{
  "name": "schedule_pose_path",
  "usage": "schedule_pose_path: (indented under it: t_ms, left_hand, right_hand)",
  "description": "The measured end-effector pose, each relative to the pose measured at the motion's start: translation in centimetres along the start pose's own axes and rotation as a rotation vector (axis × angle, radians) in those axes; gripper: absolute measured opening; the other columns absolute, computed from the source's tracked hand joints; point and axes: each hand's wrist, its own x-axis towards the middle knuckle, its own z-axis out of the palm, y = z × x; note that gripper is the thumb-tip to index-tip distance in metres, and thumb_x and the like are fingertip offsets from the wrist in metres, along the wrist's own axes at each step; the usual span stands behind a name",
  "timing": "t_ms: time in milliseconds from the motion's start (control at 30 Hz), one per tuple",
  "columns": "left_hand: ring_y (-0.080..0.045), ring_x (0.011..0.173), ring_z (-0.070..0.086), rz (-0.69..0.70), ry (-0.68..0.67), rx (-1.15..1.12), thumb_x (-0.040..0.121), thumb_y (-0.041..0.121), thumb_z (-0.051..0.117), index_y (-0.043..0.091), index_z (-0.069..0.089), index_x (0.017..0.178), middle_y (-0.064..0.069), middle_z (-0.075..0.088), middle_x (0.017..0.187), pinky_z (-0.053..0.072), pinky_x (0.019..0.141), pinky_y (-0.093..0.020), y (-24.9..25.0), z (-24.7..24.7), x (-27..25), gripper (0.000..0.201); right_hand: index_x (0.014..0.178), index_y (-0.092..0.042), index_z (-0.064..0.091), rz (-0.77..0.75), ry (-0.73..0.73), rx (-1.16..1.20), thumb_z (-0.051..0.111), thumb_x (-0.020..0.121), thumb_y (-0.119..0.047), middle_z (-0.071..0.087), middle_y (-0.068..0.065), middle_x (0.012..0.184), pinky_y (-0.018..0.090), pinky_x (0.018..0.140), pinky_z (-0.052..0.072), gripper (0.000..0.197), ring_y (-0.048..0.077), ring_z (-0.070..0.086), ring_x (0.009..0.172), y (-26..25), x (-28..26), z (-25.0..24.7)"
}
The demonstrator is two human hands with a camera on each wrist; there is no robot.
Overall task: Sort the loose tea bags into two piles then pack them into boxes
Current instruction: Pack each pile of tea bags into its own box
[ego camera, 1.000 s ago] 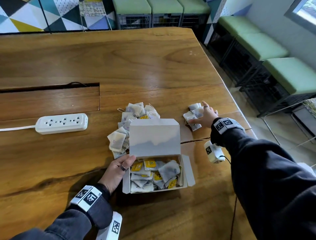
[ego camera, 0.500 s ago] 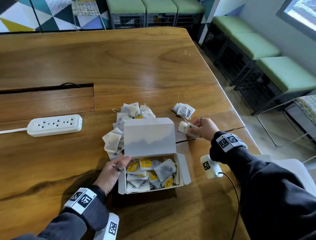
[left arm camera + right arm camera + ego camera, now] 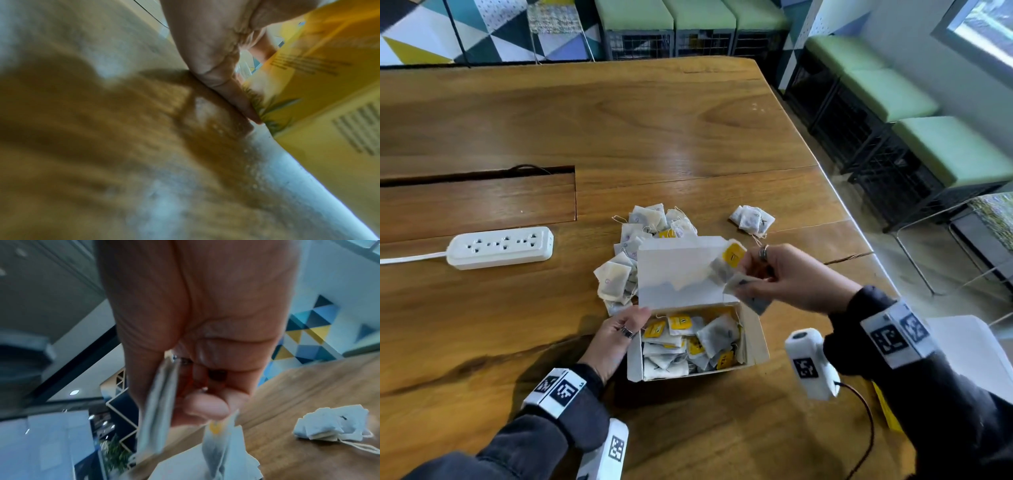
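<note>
An open yellow tea box (image 3: 753,342) with its white lid (image 3: 674,270) raised stands near the table's front, filled with several yellow-tagged tea bags (image 3: 688,339). My left hand (image 3: 619,337) rests against the box's left side, thumb at the lid's corner; in the left wrist view its fingers (image 3: 224,84) lie straight along the yellow box (image 3: 320,84). My right hand (image 3: 748,274) pinches a few tea bags (image 3: 731,265) above the box, seen close as tea bags (image 3: 158,418). A big loose pile (image 3: 626,253) lies behind the box; a small pile (image 3: 751,219) lies farther right.
A white power strip (image 3: 500,246) with its cord lies to the left, in front of a cable recess (image 3: 479,181). The table's right edge (image 3: 859,236) runs close to my right arm. Green-cushioned stools (image 3: 948,147) stand beyond it. A yellow thing (image 3: 883,407) shows under my right sleeve.
My right hand took tea bags from the small right pile and carried them left to above the open box. My left hand stayed on the box.
</note>
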Motion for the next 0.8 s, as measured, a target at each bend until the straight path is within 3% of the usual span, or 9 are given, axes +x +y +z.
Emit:
schedule_pose_path:
  t_ms: [100,233,300,400,533,600,667,733,800]
  left_hand:
    - [-0.021,0.101,0.062,0.0,0.0,0.006,0.045,0.082,0.065,0.003,0.066,0.099,-0.007,0.069,0.103,0.042,0.097,-0.035,-0.2,-0.2,0.1,0.096]
    - [-0.031,0.097,0.059,0.014,-0.02,0.009,0.052,0.079,0.064,-0.005,0.06,0.098,-0.018,0.063,0.097,0.037,0.102,-0.049,-0.5,-0.4,0.1,0.096]
    - [-0.027,0.099,0.062,0.02,-0.015,0.005,0.05,0.08,0.064,0.001,0.064,0.097,-0.017,0.067,0.1,0.042,0.099,-0.043,-0.6,-0.4,0.2,0.092]
    - [-0.008,0.094,0.063,0.02,-0.026,0.007,0.045,0.082,0.064,0.017,0.069,0.092,0.0,0.069,0.097,0.044,0.089,-0.025,-0.3,-0.2,0.2,0.081]
    - [-0.014,0.097,0.061,0.008,-0.032,-0.005,0.052,0.076,0.065,0.017,0.068,0.093,-0.002,0.067,0.1,0.041,0.094,-0.029,-0.3,-0.3,0.2,0.072]
    - [-0.013,0.098,0.062,-0.02,-0.033,-0.001,0.068,0.062,0.064,0.018,0.068,0.094,-0.002,0.069,0.101,0.044,0.09,-0.024,-0.1,-0.1,0.2,0.052]
    - [-0.01,0.093,0.064,-0.045,-0.032,-0.005,0.088,0.037,0.058,0.017,0.067,0.095,0.001,0.07,0.098,0.046,0.079,-0.016,0.2,0.1,0.0,0.024]
    - [-0.003,0.087,0.066,-0.052,-0.03,0.008,0.091,0.027,0.05,0.018,0.067,0.095,0.006,0.072,0.093,0.046,0.072,-0.012,0.3,0.1,-0.1,0.019]
    - [-0.003,0.088,0.065,-0.052,-0.024,0.013,0.091,0.028,0.051,0.02,0.067,0.095,0.008,0.073,0.092,0.045,0.073,-0.012,0.3,0.2,-0.1,0.018]
  right_hand:
    - [0.08,-0.016,0.064,-0.028,0.09,-0.098,0.071,0.08,-0.022,0.065,-0.007,0.068,0.019,0.061,0.048,0.009,0.0,0.057,0.061,-0.3,-0.7,1.2]
    - [0.078,-0.023,0.064,0.004,-0.027,-0.136,0.075,0.075,-0.026,0.067,-0.006,0.072,0.019,0.06,0.048,0.012,0.0,0.056,0.06,-0.2,-0.6,3.1]
    - [0.079,-0.029,0.062,0.0,-0.069,-0.194,0.073,0.077,-0.03,0.064,-0.009,0.074,0.013,0.059,0.045,0.012,0.0,0.054,0.06,-0.2,-0.4,4.9]
    - [0.093,-0.024,0.069,-0.03,-0.058,-0.331,0.066,0.084,-0.034,0.071,-0.006,0.087,0.021,0.071,0.052,0.014,0.003,0.06,0.071,-0.1,-0.2,7.1]
    - [0.092,-0.024,0.065,-0.097,0.445,-0.246,0.062,0.085,-0.038,0.064,-0.006,0.087,0.026,0.071,0.049,0.016,0.009,0.056,0.073,0.6,-0.1,5.8]
    - [0.111,-0.023,0.056,0.0,0.564,-0.234,0.065,0.082,-0.041,0.053,-0.003,0.108,0.03,0.088,0.044,0.035,0.014,0.051,0.095,1.8,0.5,4.4]
    - [0.128,-0.023,0.044,0.159,0.426,-0.205,0.068,0.079,-0.043,0.047,0.0,0.122,0.033,0.098,0.04,0.059,0.017,0.046,0.112,2.9,1.3,3.4]
    - [0.123,-0.022,0.048,0.223,0.317,-0.069,0.071,0.077,-0.041,0.057,-0.001,0.114,0.03,0.085,0.049,0.055,0.016,0.057,0.102,3.8,2.1,2.9]
    - [0.104,-0.02,0.058,0.198,0.351,0.057,0.074,0.076,-0.031,0.064,0.001,0.096,0.023,0.064,0.051,0.035,0.016,0.064,0.077,4.2,2.2,2.7]
